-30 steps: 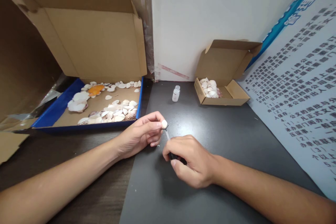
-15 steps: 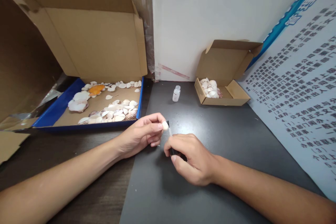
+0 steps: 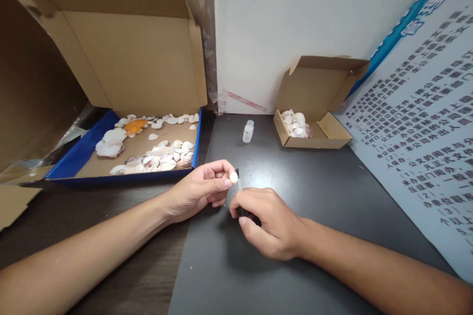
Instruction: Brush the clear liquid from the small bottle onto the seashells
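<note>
Between thumb and forefinger, my left hand (image 3: 207, 184) pinches a small pale shell (image 3: 233, 177). My right hand (image 3: 264, 221) is closed around the black cap of a small applicator brush (image 3: 239, 184). The brush has a thin clear stem and a dark tip, which is right beside the shell; whether they touch I cannot tell. Beyond both hands an uncapped little glass bottle (image 3: 248, 132) with whitish contents stands upright on the dark grey tabletop (image 3: 318, 187).
At left lies an open blue-edged cardboard box (image 3: 125, 177) holding several shells and an orange shell (image 3: 135, 127). A smaller open carton (image 3: 318, 142) with white shells (image 3: 295, 124) stands back right. A white panel (image 3: 288, 19) rises behind, and a printed sheet (image 3: 417, 123) leans at right.
The shell and the brush tip have shifted very slightly against each other. Both hands keep their grips and nearly the same place.
</note>
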### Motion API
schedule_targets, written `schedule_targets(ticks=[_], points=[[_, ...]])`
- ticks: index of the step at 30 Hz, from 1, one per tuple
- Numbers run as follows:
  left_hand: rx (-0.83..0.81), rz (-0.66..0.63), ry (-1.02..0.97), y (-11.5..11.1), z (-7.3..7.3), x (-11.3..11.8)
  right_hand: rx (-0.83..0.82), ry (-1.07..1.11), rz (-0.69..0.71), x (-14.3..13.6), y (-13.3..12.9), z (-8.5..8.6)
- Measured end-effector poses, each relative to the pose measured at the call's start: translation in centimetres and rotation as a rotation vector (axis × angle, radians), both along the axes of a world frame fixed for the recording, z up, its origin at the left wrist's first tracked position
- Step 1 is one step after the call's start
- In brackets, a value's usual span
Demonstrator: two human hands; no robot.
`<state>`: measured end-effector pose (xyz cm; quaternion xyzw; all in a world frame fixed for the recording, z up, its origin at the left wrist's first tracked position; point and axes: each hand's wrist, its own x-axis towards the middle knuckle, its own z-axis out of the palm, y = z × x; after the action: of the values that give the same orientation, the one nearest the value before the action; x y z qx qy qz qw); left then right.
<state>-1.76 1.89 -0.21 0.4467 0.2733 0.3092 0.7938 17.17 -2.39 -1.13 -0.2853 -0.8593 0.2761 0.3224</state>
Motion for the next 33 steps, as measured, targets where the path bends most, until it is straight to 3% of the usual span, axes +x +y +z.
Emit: schedule_targets(ticks=[8,13,19,33], points=[[-0.025,0.016,0.014,0.05,0.12,0.0,0.008,-0.01,0.064,0.0,-0.07,-0.12],[-0.015,0.003,0.022,0.08,-0.15,-0.12,-0.049,-0.021,-0.062,0.01,0.02,0.01],[-0.016,0.007,-0.003,0.18,-0.26,-0.09,0.003,-0.013,0.059,0.01,-0.04,0.02],[-0.044,0.044,-0.028,0.23,-0.16,-0.11,-0.012,-0.04,0.065,-0.06,0.01,-0.06]])
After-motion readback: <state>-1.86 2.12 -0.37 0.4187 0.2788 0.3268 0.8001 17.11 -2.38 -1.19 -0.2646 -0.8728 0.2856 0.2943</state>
